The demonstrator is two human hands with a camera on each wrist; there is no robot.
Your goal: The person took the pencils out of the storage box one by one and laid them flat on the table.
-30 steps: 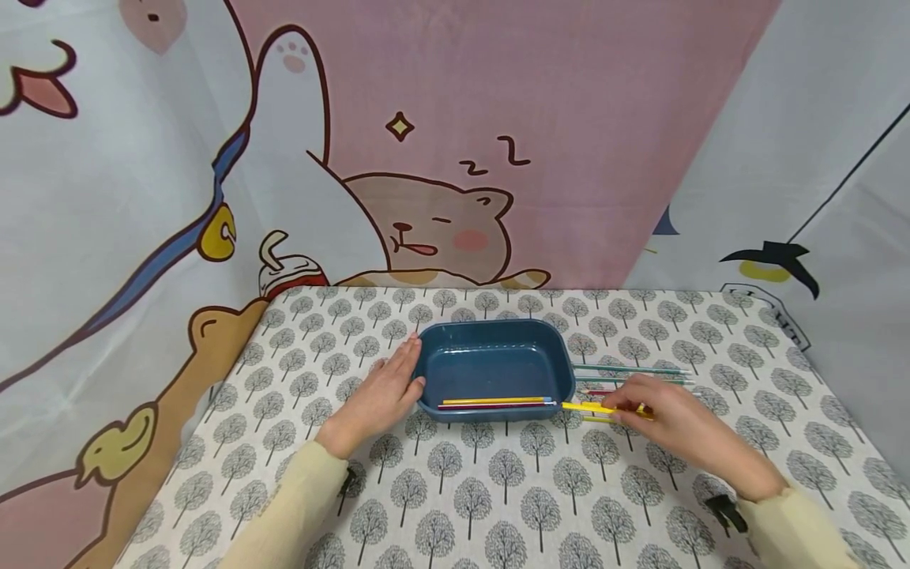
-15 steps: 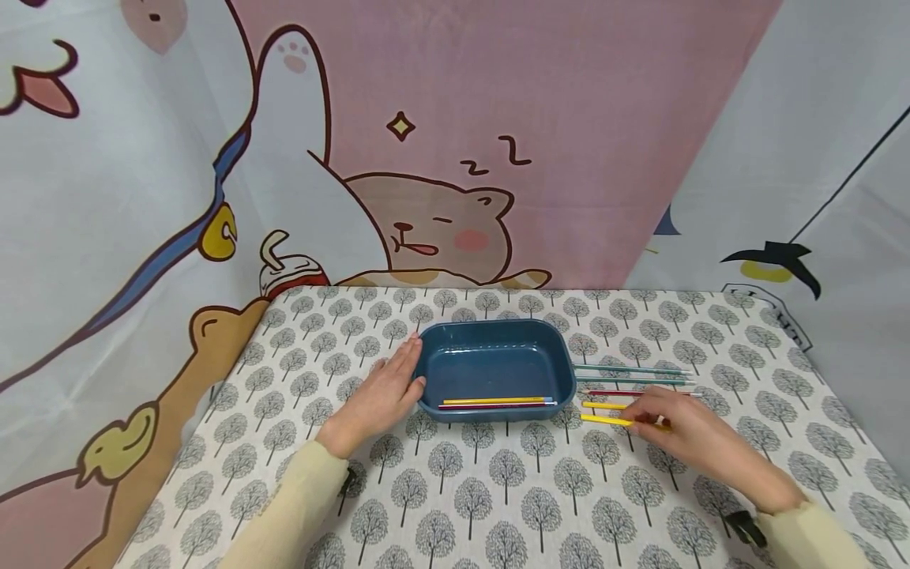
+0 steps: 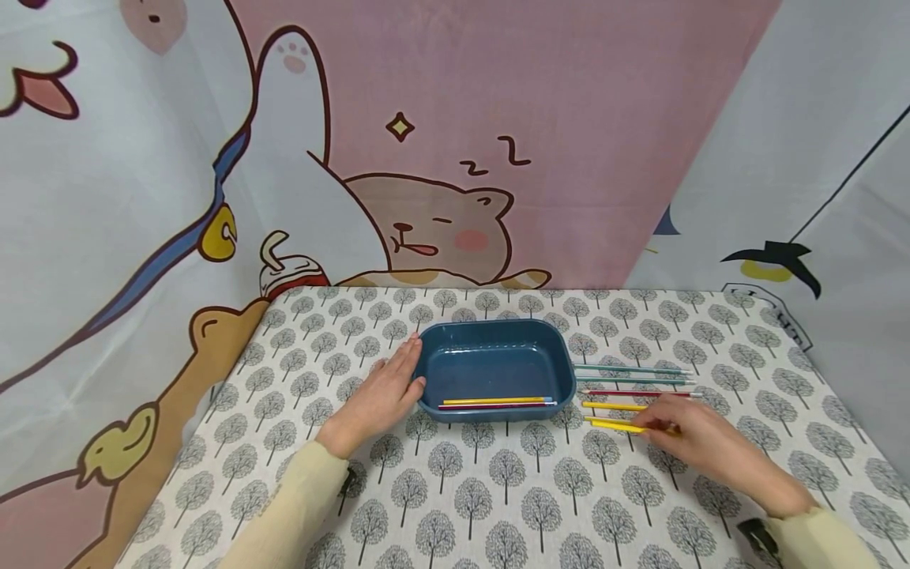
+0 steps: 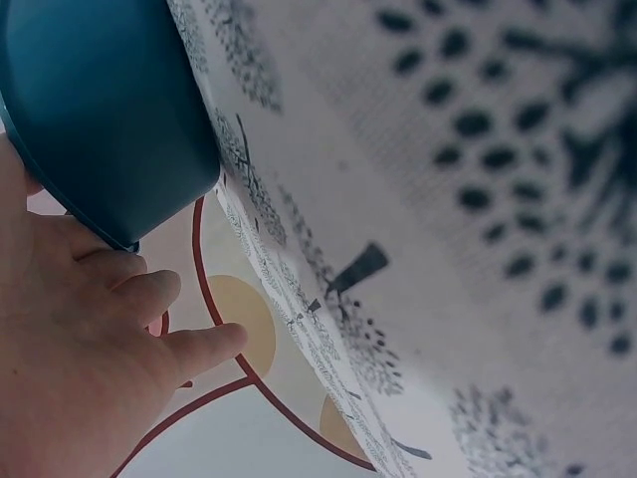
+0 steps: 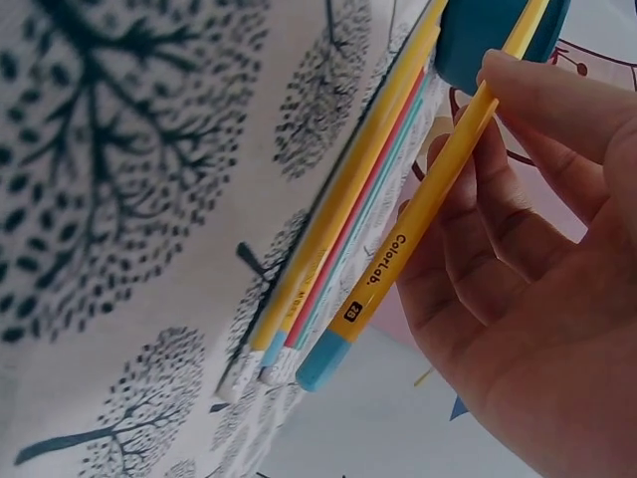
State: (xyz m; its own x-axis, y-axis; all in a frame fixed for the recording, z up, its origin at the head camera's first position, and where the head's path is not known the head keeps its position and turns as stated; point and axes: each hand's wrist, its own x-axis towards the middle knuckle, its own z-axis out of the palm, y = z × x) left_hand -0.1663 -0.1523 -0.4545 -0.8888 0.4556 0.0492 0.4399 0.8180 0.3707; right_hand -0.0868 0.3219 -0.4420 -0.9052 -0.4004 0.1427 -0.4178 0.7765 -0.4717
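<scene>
Right hand: we see the right hand pinching a slim yellow pencil with a light blue end cap between thumb and fingertips. The wrist view lets us read "ColorLab." and "2B" in black on its barrel.
Held pencil: in the head view it is right of the tray, pointing towards it, at the near edge of the loose row; we cannot tell whether its far end touches the cloth.
Left hand: the left hand grips nothing that we can see; its fingers lie extended against the left end of a dark blue, glossy rectangular tray with rounded corners, touching it.
Inside the tray: we find a yellow pencil with a blue end and a dark red pencil with a pale tip, lying side by side along the near wall.
Loose row: right of the tray, from far to near, we make out two thin teal pencils, a red pencil and two yellow pencils, the nearer mostly hidden by the hand and the held one.
Surface: all this is on a white cloth printed with dark grey trees.
Backdrop: behind, we see a pink-and-white hanging with a cartoon sleeping bear.
</scene>
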